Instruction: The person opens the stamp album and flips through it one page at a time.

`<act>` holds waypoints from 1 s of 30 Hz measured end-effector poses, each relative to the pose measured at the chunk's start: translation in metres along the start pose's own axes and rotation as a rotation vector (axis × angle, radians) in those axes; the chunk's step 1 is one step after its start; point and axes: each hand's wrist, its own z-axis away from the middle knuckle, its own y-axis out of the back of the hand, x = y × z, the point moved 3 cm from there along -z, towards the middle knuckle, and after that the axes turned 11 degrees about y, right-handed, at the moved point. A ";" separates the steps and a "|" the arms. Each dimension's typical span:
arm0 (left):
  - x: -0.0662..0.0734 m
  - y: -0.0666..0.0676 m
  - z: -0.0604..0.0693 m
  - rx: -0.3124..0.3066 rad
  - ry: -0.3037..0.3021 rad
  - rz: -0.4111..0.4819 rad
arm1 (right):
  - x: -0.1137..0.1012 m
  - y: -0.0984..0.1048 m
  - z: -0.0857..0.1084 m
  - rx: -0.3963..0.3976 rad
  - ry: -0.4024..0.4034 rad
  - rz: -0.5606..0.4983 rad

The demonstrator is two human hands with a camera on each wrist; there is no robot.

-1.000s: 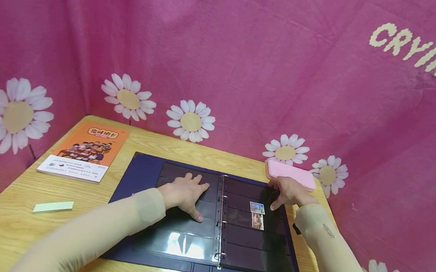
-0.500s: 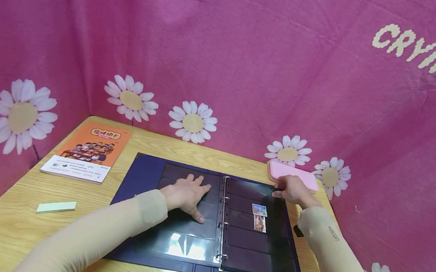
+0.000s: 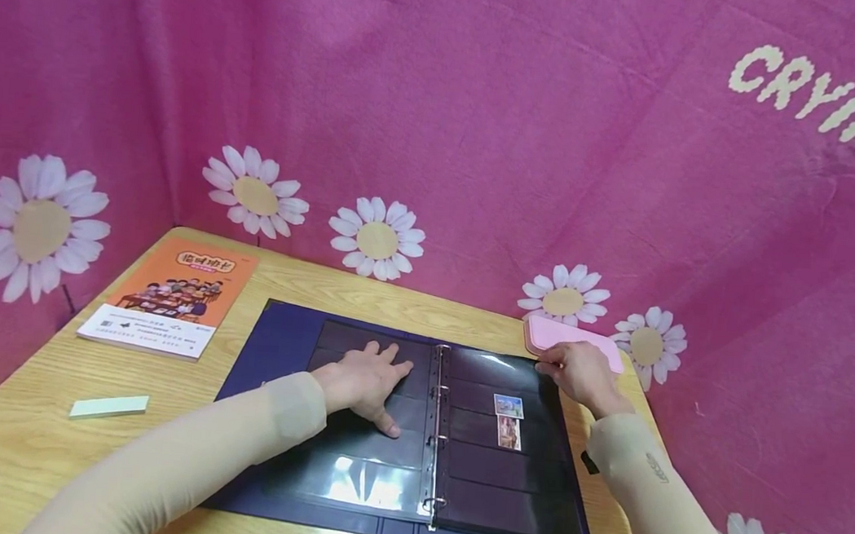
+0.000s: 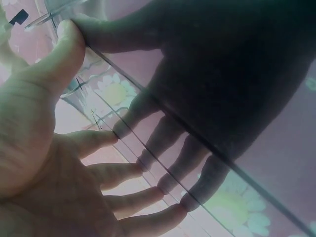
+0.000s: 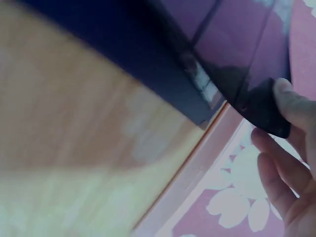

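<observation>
An open ring-bound stamp album (image 3: 275, 347) with a dark blue cover and black pocket pages lies on the table. My left hand (image 3: 363, 381) rests on its left page with fingers spread; the left wrist view shows those fingertips (image 4: 173, 212) touching the glossy, mirror-like sheet. At the far right corner, my right hand (image 3: 583, 373) pinches the right page (image 5: 247, 84) between thumb and fingers. In the right wrist view that corner is lifted and bent above the cover. Two small stamps, a bluish one (image 3: 509, 407) and a brownish one (image 3: 509, 434), sit in the right page's pockets.
A pink case (image 3: 566, 338) lies just behind the right hand. On the left of the wooden table (image 3: 28, 430) are an orange and white book (image 3: 176, 292) and a pale green strip (image 3: 109, 406). A pink curtain with daisies hangs behind.
My right hand has closed on the page corner and raised it slightly, shifting a little outward. The left hand has stayed flat on the left page.
</observation>
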 end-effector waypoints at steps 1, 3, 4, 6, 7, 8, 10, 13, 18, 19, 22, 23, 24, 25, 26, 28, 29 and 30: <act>-0.001 0.000 0.000 -0.001 0.002 0.001 | -0.001 0.000 0.002 0.031 0.019 0.005; -0.002 0.001 0.000 -0.002 0.001 0.003 | -0.002 0.000 0.006 0.091 0.045 0.003; -0.002 0.001 0.000 -0.003 0.000 0.004 | -0.003 0.001 0.009 0.120 0.051 -0.003; -0.003 0.003 0.002 0.000 -0.002 0.008 | -0.003 0.001 0.013 0.154 0.030 -0.049; -0.002 0.004 0.004 0.001 -0.001 0.009 | -0.002 0.001 0.015 0.162 0.005 -0.088; -0.002 0.004 0.005 0.005 -0.003 0.011 | -0.002 0.002 0.017 0.160 -0.033 -0.132; -0.002 0.005 0.008 0.010 -0.006 0.009 | -0.001 0.002 0.021 0.140 -0.120 -0.245; 0.000 0.007 0.012 0.012 -0.006 0.006 | 0.000 0.003 0.028 0.083 -0.234 -0.420; 0.000 0.007 0.011 0.011 -0.011 0.016 | -0.006 0.008 0.045 0.016 -0.288 -0.575; 0.000 0.006 0.011 0.010 -0.011 0.017 | -0.008 0.009 0.048 0.014 -0.279 -0.594; 0.001 0.005 0.010 0.006 -0.007 0.018 | -0.014 0.015 0.057 0.012 -0.244 -0.640; 0.001 0.005 0.010 0.006 -0.009 0.019 | -0.016 0.017 0.060 0.008 -0.235 -0.651; 0.001 0.005 0.010 0.007 -0.011 0.019 | -0.018 0.020 0.062 0.002 -0.228 -0.663; 0.001 0.005 0.010 0.006 -0.013 0.019 | -0.019 0.022 0.065 -0.011 -0.233 -0.674; 0.001 0.005 0.010 0.005 -0.015 0.021 | -0.022 0.025 0.067 -0.022 -0.246 -0.692; 0.001 0.005 0.009 0.001 -0.018 0.026 | -0.025 0.030 0.071 -0.051 -0.268 -0.735; 0.001 0.004 0.009 0.000 -0.019 0.029 | -0.026 0.032 0.073 -0.069 -0.273 -0.766; 0.000 0.004 0.009 -0.001 -0.020 0.032 | -0.026 0.034 0.074 -0.088 -0.278 -0.805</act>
